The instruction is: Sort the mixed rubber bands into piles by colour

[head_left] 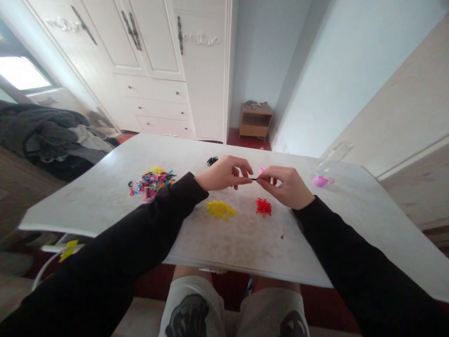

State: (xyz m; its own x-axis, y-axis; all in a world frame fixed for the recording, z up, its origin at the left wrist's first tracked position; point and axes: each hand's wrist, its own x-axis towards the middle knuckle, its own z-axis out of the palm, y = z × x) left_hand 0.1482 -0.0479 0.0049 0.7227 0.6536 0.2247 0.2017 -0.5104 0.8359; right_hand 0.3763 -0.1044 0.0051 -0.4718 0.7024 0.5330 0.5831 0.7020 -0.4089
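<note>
A small black rubber band (254, 179) is held level between my two hands, above the middle of the table. My left hand (226, 173) pinches its left end with the thumb and a finger, the other fingers curled loosely. On the other side, my right hand (286, 186) has its thumb and forefinger closed on the right end. Below the hands lie a yellow pile of rubber bands (220, 210) and a red pile (263, 207). A black pile (212, 161) sits behind my left hand, and some pink bands (262, 170) show partly behind my right.
A mixed heap of coloured bands (152, 183) lies on the left of the white table (140, 220). At the right, a clear bottle (335, 157) lies near a pink object (322, 180). A dark speck (282, 237) is near the front edge.
</note>
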